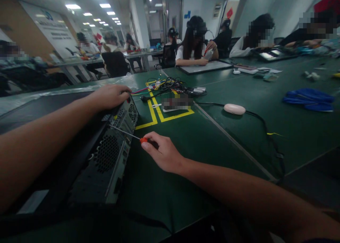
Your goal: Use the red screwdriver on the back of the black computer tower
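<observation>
Screwdriver [143, 140] in R grip [166, 153], tip @ PC [106, 153] rear.

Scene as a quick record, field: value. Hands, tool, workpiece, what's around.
left hand: resting on the computer case, near its rear edge
right hand: holding the screwdriver
tip: at the rear panel; contact unclear
case position: on the green table
beyond: tangled cables, yellow tape
far right: blue cloth
</observation>
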`<state>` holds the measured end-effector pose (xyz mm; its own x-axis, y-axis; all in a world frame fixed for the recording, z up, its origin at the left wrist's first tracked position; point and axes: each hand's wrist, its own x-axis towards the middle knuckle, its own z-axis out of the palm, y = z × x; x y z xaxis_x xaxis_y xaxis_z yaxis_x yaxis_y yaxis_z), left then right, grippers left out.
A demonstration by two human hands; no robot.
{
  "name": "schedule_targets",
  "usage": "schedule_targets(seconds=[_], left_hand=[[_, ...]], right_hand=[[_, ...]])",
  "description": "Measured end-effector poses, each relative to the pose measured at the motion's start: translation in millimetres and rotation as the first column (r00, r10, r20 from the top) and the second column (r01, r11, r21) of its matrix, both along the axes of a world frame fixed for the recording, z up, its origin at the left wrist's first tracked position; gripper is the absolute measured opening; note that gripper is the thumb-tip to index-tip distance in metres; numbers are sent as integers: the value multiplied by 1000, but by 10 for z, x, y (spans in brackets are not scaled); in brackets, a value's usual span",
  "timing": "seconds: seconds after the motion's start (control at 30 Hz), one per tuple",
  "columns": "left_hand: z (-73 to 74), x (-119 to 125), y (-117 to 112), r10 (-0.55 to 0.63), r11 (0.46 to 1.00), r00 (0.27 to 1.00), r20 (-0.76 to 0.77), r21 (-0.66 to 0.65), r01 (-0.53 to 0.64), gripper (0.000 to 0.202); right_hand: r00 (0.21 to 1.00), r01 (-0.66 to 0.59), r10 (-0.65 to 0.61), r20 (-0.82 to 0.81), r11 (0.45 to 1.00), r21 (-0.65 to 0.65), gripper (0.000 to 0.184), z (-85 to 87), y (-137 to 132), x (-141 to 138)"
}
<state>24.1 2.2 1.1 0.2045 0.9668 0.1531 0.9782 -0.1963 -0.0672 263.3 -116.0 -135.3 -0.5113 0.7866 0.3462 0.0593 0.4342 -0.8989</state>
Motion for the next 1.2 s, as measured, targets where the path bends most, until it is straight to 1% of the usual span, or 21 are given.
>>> schedule_targets(seconds=[0.03,0.07,0.2,0.37,0.43,0.5,0.6,0.67,0.8,0.97,1.07,1.2], left_hand=[[4,17,-8,24,1000,999,-25,-7,-24,63],[7,29,-8,25,1000,999,-31,6,-25,65],[8,14,71,-11,1000,998,-64,-10,10,72],[17,-34,262,-1,998,989,-148,-70,-10,87],[34,-34,329,16,994,989,-144,-106,-32,94],[51,-28,380,45,985,993,-109,-161,-62,98],[58,-23,429,82,975,996,-31,-206,-86,92],[42,-29,444,85,978,996,15,-193,-80,84],[-21,-56,448,84,988,992,98,-139,-70,70],[-69,-82,450,117,990,986,116,-91,-107,68],[-77,-94,451,135,989,983,128,-77,-126,65],[-78,-113,449,131,990,979,159,-78,-120,58]], right_hand=[[1000,3,-3,4,999,-34,20,-12,-5,-24],[1000,13,-13,7,998,-62,21,-25,-8,-48],[998,60,-58,20,990,-125,28,-71,13,-130],[997,35,-23,74,985,-166,24,-76,64,-168],[996,21,-6,84,983,-182,23,-59,75,-172],[997,-3,18,71,977,-212,22,-43,84,-174],[997,-58,67,26,963,-262,20,-42,101,-175],[996,-87,86,-16,956,-281,20,-58,110,-173],[994,-96,79,-71,950,-297,24,-84,113,-165],[990,-137,119,-73,928,-346,23,-44,110,-142],[992,-129,121,-44,925,-357,21,-14,114,-129],[992,-126,120,-37,924,-360,20,-5,118,-126]])
